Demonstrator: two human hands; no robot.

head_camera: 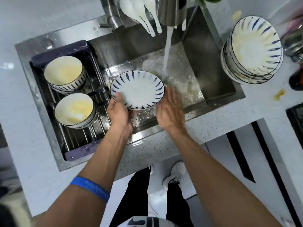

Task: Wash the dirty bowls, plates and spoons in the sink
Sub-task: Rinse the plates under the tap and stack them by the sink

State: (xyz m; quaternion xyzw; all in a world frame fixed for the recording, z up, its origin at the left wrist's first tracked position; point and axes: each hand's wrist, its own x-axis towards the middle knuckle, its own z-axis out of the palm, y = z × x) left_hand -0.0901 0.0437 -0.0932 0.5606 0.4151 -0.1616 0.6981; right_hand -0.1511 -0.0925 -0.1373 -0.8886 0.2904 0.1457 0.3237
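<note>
1. The plate (137,90) is held over the sink (213,89) by one hand only, and it is wet. I reckon the likeliest mishap is a slip: the left hand (118,110) pinches just the near-left rim, thumb on top and fingers underneath, so most of the plate hangs out beyond the grip with nothing under it.
2. The water stream (168,51) falls just beyond the right hand (170,110), past the plate's far-right edge. Swinging the plate under it at an angle could throw spray onto the counter (164,149) nearer the person.
3. To the left of the left hand sit the stacked bowls (64,73) in the drain rack (78,140), yellow residue inside. A careless swing that way could knock the plate's rim against them and chip it.
4. The stack of plates (252,51) sits well off to the right of the right hand, near the sink's edge; reaching for it with wet fingers looks risky.
5. Left hand: forearm straight out, wrist level, gripping the rim.
6. Right hand: open, fingers straight and together, palm facing the plate's right edge, just beside it. Whether it touches, I cannot tell; the hand is blurred.
7. The spoons (139,13) hang beyond both hands, by the tap.
</note>
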